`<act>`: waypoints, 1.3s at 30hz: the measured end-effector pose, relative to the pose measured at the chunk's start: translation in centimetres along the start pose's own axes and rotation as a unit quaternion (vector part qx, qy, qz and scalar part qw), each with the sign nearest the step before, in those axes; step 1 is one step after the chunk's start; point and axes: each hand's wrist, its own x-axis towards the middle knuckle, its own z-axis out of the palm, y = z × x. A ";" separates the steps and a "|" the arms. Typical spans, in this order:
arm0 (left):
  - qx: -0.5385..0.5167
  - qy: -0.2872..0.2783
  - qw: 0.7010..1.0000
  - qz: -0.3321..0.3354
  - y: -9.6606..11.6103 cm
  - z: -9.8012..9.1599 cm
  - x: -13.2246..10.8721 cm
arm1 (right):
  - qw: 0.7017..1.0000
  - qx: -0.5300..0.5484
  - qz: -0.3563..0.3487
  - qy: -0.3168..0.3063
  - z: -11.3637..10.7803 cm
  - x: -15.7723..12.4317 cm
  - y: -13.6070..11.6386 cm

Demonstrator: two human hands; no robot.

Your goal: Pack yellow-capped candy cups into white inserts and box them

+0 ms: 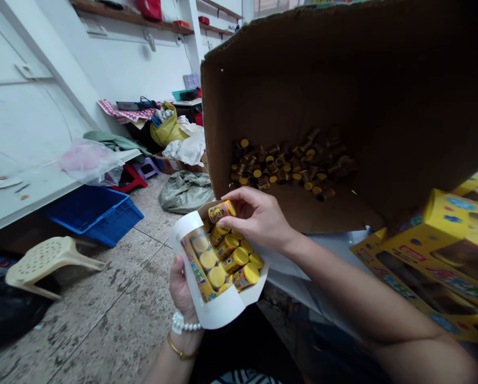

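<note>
My left hand [181, 285] is closed around the left side of an opened window box [218, 316], white on the outside of its flaps. Several small yellow tubs [239, 258] with yellow lids lie in rows inside it, some showing through the clear window. Between the thumb and fingers of my right hand [258, 216] is one small yellow tub [221, 211] with a colourful label, held at the upper end of the box. Beyond my hands, a large cardboard carton [366, 205] lies with its mouth facing me, and many loose tubs [278, 165] are heaped in it.
Yellow printed window boxes [430, 256] are stacked at the right. On the left are a white table [42, 186], a blue crate [98, 208] and a cream stool [50, 261]. A grey-green sack [186, 191] lies on the floor near the carton.
</note>
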 end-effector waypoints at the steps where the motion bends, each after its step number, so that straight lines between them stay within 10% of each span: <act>1: 0.000 0.001 1.000 0.001 0.0 -0.1 0.0 | 1.000 -0.023 -0.017 -0.002 0.0 0.0 -0.1; 10: 0.021 0.097 0.995 -0.011 -0.9 -0.8 -0.8 | 0.983 -0.111 -0.076 -0.128 -1.2 0.5 0.0; 13: 0.022 0.086 0.995 -0.050 -0.6 -1.0 -0.7 | 0.991 -0.119 -0.035 -0.046 -3.1 1.3 0.7; 16: 0.019 0.062 0.995 -0.070 -0.4 -1.3 -0.5 | 0.971 -0.236 0.033 0.024 -5.0 2.4 3.7; 20: 0.015 0.051 0.995 -0.080 -0.5 -1.4 -0.4 | 0.904 -0.410 0.116 -0.038 -6.3 3.0 10.1; 25: 0.009 0.040 0.993 -0.108 -0.6 -0.7 -0.1 | 0.891 -0.416 0.142 -0.111 -6.3 2.3 14.6; 39: 0.057 0.036 0.994 -0.082 -0.3 2.8 2.4 | 0.911 -0.366 0.188 -0.017 -6.5 1.9 16.2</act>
